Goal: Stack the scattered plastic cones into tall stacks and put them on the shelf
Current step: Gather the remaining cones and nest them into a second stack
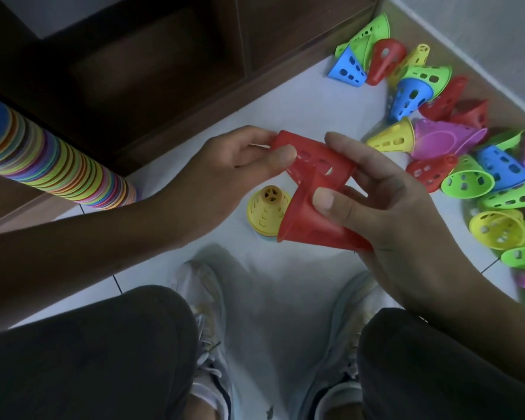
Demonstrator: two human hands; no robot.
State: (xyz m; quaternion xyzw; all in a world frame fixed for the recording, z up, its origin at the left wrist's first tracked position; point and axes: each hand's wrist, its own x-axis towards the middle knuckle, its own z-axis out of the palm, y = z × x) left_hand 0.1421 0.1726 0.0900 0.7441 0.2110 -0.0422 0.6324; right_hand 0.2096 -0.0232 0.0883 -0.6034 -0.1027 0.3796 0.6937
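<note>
Two red cones meet in mid-air above the floor. My left hand [240, 159] pinches the upper red cone [309, 156] by its rim. My right hand [388, 207] grips the lower red cone [309, 219], thumb on its side, its wide mouth facing down-left. Below them a short stack topped by a yellow cone [265, 210] stands on the white tiles. A long multicoloured stack [52, 168] lies slanted at the left. Several loose cones [431, 95] in red, blue, green, yellow and purple lie scattered at the right.
A dark wooden shelf unit [164, 71] with open compartments fills the top left, its base meeting the floor. A white wall [482, 34] runs along the top right. My knees and white shoes [206, 313] take up the bottom of the view.
</note>
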